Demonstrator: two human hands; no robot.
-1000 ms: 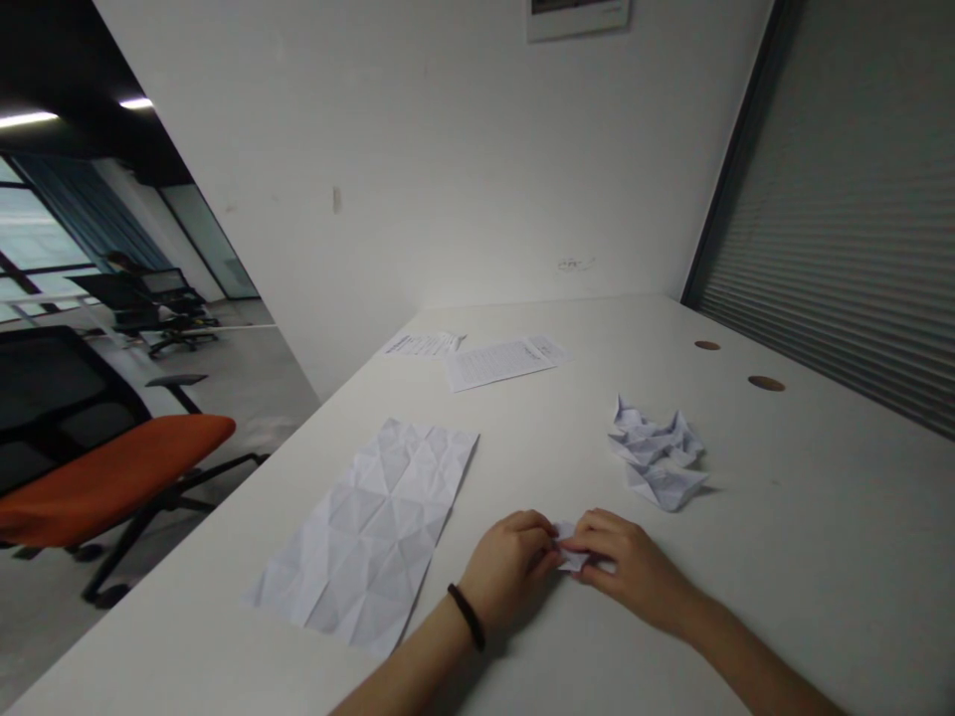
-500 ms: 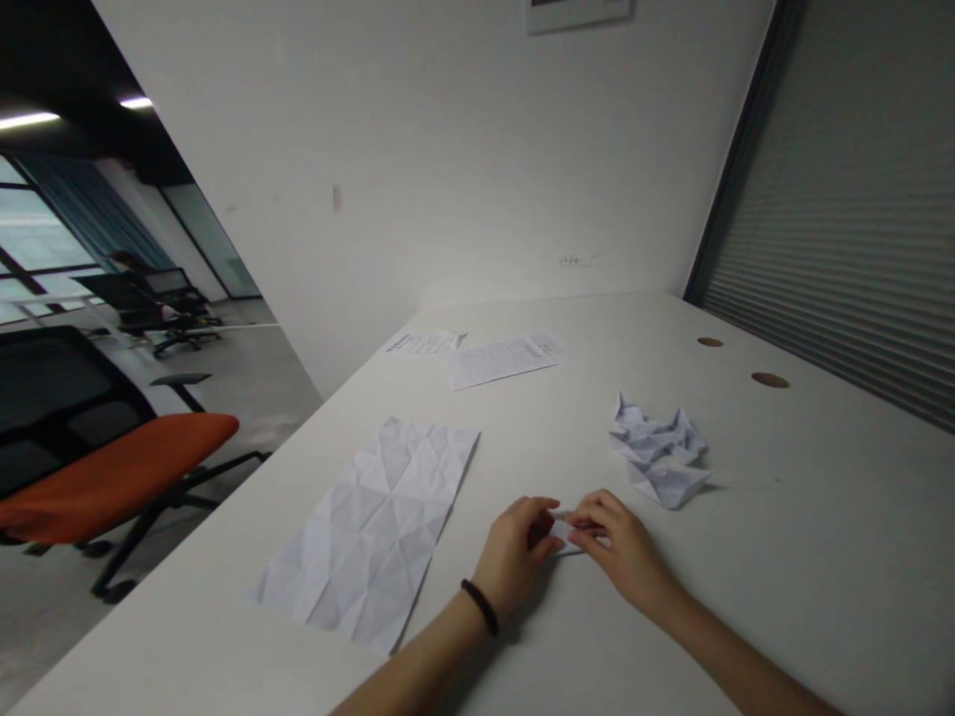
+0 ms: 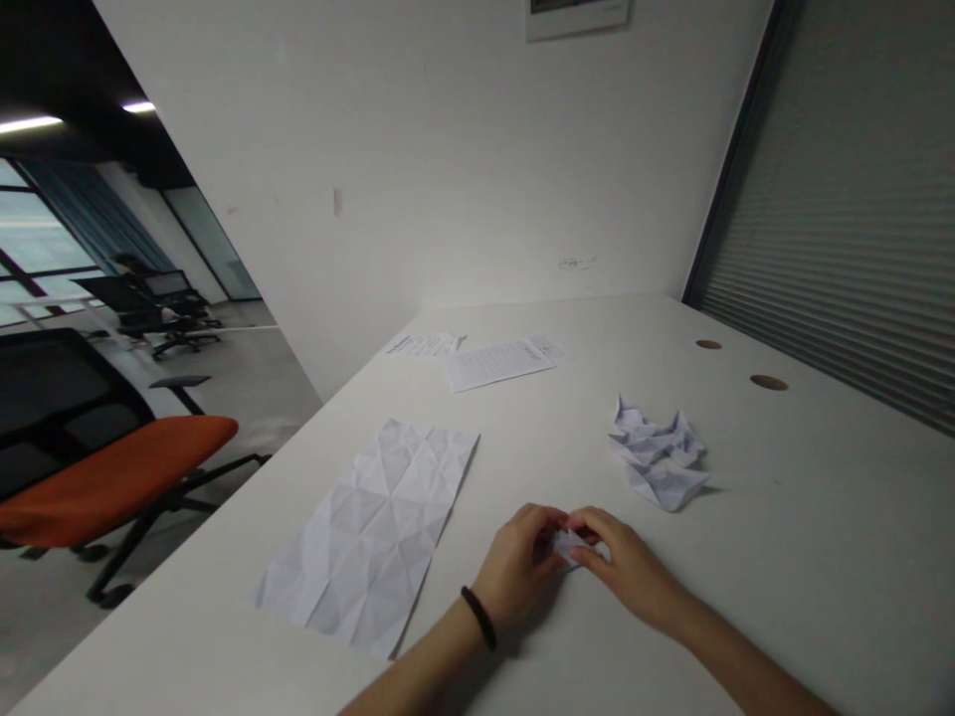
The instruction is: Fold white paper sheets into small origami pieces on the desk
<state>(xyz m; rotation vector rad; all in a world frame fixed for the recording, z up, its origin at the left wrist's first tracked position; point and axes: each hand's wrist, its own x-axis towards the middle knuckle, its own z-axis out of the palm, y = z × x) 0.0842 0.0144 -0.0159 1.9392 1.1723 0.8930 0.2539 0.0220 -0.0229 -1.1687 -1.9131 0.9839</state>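
Between my two hands, low over the white table, is a small piece of folded white paper (image 3: 568, 547), partly covered by fingers. My left hand (image 3: 518, 557), a black band at its wrist, closes on the paper's left side. On the right side, the thumb and fingers of my right hand (image 3: 623, 562) pinch it. A large creased sheet of paper (image 3: 373, 532) lies flat to the left of my hands. Beyond my right hand rests a cluster of folded paper shapes (image 3: 658, 452) with pointed corners.
Printed sheets (image 3: 503, 364) lie toward the back of the white table (image 3: 783, 597), near the wall. Two round holes (image 3: 768, 382) are cut at its right side. An orange office chair (image 3: 141, 462) stands off the left edge. A person sits far behind.
My hands have drawn closer together and shifted slightly toward me. The small folded paper between them is now tilted, with its creased faces turned differently.
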